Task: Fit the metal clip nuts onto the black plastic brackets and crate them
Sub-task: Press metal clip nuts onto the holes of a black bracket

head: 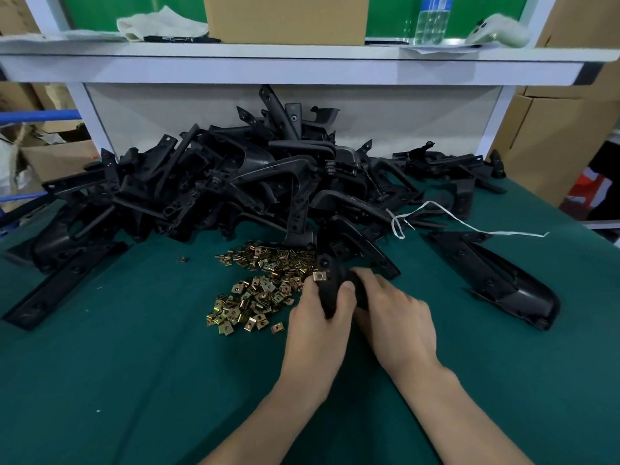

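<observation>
- A black plastic bracket (330, 290) is gripped in the fingers (345, 293), its rounded end tilted up beyond them.
- One brass-coloured clip nut (319, 275) is seated on its edge, just above the fingers.
- Loose clip nuts (258, 286) are heaped left of the fingers.

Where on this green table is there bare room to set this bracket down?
Bare mat lies near left, between the flat bracket, the clip nuts and your left hand, and near right, between your right hand and the long bracket. The heap of brackets crowds the back.
</observation>
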### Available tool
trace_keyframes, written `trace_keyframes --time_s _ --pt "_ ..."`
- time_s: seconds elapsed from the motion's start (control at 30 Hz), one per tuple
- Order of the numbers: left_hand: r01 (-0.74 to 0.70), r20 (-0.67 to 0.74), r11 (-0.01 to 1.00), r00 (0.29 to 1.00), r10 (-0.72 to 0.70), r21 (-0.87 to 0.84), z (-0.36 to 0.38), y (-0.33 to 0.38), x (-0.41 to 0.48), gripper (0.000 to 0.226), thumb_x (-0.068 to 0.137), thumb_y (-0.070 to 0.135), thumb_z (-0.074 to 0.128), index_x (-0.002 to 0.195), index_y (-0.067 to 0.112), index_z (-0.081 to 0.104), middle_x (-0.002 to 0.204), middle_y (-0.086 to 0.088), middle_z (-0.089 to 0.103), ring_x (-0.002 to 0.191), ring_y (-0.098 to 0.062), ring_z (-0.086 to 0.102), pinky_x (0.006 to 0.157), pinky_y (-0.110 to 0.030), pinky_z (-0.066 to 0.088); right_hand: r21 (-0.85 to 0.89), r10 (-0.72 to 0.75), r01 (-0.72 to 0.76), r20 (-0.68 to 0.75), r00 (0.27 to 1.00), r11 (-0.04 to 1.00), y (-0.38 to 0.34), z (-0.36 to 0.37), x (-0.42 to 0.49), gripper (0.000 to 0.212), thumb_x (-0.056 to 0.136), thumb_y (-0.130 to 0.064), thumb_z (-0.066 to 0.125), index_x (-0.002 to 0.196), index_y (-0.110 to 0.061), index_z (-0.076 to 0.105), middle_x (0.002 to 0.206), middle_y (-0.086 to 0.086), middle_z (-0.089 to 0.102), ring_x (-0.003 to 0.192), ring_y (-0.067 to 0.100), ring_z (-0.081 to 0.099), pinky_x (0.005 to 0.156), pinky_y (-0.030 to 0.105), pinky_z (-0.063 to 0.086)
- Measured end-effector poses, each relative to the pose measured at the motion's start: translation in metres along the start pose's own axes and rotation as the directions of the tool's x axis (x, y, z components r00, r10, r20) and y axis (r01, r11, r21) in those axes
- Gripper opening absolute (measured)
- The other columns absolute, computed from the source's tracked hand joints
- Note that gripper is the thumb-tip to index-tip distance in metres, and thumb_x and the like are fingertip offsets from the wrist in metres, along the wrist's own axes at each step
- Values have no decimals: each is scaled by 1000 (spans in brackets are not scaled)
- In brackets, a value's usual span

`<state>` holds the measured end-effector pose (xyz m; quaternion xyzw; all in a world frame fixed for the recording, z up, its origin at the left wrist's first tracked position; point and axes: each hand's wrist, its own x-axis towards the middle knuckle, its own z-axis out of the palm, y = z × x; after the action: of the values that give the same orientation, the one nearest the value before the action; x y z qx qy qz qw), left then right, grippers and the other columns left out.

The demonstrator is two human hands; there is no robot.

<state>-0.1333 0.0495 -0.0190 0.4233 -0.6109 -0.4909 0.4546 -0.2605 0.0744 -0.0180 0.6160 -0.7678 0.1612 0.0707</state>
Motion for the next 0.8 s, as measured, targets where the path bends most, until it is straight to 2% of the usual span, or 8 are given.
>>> trace_keyframes --time_s 0.1,0.23,0.4,0.5,0.8 --pt "-10 -60 999 998 12 38 -3 -1 2 13 96 46 56 102 34 56 86 17 69 75 -3 65 62 -18 49 6 -40 40 34 999 999 -4 -2 0 44 100 -47 46 141 -35 34 117 -12 63 93 17 68 62 33 41" --pt "-29 -89 992 995 40 124 -3 -4 2 17 97 48 52 95 32 55 80 16 68 67 -5 62 60 -24 47 9 -50 50 46 998 999 -5 -5 -1 47 100 -52 40 144 -35 32 120 -11 63 95 17 68 66 33 45" --pt "-22 -90 982 995 39 189 0 -5 -1 19 98 51 44 94 33 48 76 7 65 66 -6 60 59 -22 44 15 -57 57 49 997 998 -5 -4 0 48 100 -50 43 144 -35 33 122 -11 63 95 17 68 66 33 46" --pt "-28 -74 976 996 45 217 -1 -4 -2 23 98 52 41 94 30 45 77 7 63 64 -6 57 59 -25 44 14 -60 59 42 997 998 -5 -2 0 48 100 -48 46 144 -34 33 122 -11 63 94 16 68 64 32 44" --pt "-46 -53 973 997 60 228 -2 -6 -1 19 102 45 43 95 28 46 72 8 60 60 -4 56 54 -18 40 37 -73 72 19 997 997 -6 -3 -1 46 100 -48 47 143 -34 36 119 -10 65 93 17 68 65 33 44"
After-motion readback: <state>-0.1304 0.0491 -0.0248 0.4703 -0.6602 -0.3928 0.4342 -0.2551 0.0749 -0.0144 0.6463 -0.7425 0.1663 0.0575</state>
